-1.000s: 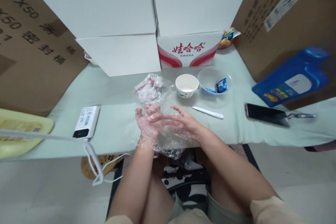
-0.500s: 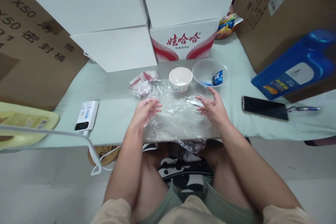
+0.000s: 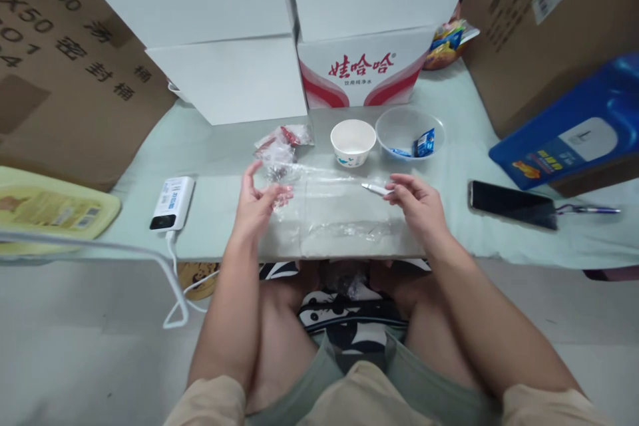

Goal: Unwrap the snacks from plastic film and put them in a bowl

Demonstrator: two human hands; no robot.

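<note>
A clear plastic sheet [image 3: 335, 213] lies spread over the near edge of the pale green table [image 3: 219, 160]. My left hand [image 3: 258, 203] pinches the sheet's far left corner between thumb and fingers. My right hand [image 3: 417, 198] pinches the sheet's far right corner, beside a white knife-like tool [image 3: 375, 188] that lies partly under the plastic. Just beyond the sheet stand a white paper bowl [image 3: 353, 142] and a clear plastic bowl [image 3: 409, 135] holding a small blue sachet [image 3: 426, 142]. A crumpled clear bag with red bits [image 3: 281, 144] lies left of the paper bowl.
A white power bank [image 3: 172, 202] with a cable lies at left, a black phone [image 3: 513, 203] and a pen [image 3: 589, 210] at right. White boxes and a red-printed carton [image 3: 360, 70] line the back. Brown cardboard stands at both sides, with a blue jug [image 3: 569, 136] at right.
My hands moved apart from the middle, and the crumpled plastic has been stretched out flat over the table edge. Both hands now pinch its far corners.
</note>
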